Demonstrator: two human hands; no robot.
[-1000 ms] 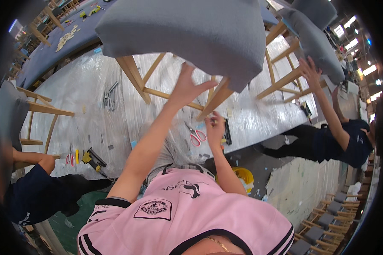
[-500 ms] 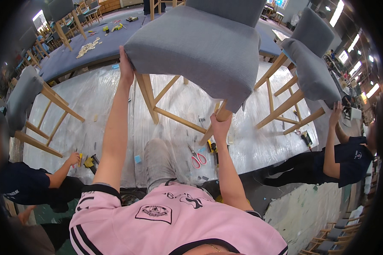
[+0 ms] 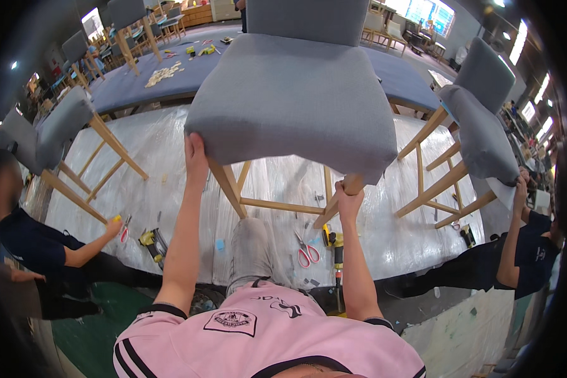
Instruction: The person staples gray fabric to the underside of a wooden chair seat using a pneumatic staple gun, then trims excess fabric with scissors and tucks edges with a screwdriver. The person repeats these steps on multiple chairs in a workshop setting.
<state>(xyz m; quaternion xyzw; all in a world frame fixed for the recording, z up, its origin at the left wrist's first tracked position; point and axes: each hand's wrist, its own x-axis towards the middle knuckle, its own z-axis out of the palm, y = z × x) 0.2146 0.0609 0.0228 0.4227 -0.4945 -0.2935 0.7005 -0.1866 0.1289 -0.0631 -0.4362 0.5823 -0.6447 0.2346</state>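
Showed a grey fabric-upholstered chair with pale wooden legs [image 3: 290,101], held up at the centre of the view over a long worktable wrapped in clear plastic sheeting [image 3: 157,164]. Looked like the handling stage, chair off the surface, seat tipped toward the camera, legs angled down at the table. Called, by judgement, for a firm, even hold on both sides in any further move, to keep the legs clear of the tools below.

Left hand [image 3: 195,154]: fingers curled over the seat's front left corner, pressed into the fabric. Right hand [image 3: 348,195]: clenched in a fist around the top of a front wooden leg, just under the cushion.

Below the chair, on the plastic: red-handled scissors [image 3: 307,252] just beside a yellow and black power driver [image 3: 335,242]. Further left, a second yellow tool [image 3: 151,240].

At either side, similar grey chairs tipped over on the table, one on the left [image 3: 44,132] and one on the right [image 3: 485,132], each with a dark-shirted co-worker near it. Right co-worker's hand [image 3: 520,186] touched that chair's seat back. Beyond, a blue-topped table [image 3: 145,82] with scattered small items.
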